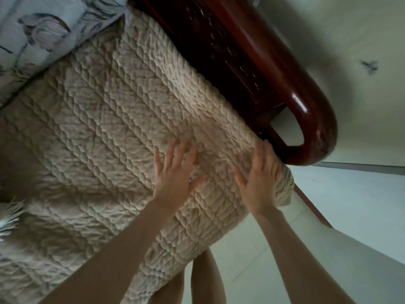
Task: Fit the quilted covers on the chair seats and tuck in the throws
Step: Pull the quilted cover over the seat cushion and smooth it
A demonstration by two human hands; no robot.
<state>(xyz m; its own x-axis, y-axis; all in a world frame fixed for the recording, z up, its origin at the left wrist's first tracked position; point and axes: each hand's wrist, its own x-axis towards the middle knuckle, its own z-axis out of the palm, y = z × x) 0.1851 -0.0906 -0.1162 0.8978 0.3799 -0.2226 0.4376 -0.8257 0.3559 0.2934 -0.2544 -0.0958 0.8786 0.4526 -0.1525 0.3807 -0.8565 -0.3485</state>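
Observation:
A beige quilted cover lies spread over the whole seat of a dark red wooden chair. My left hand rests flat on the cover near its front right part, fingers spread. My right hand lies palm down at the cover's right front corner, next to the curved wooden armrest; its fingertips reach the gap between cover and armrest. A pale blue floral throw hangs over the backrest at the top left, its lower edge meeting the cover.
The glossy armrest runs along the seat's right side and curls down at the front. Pale tiled floor lies to the right and below. A fringed cloth edge shows at the left. My legs stand against the seat front.

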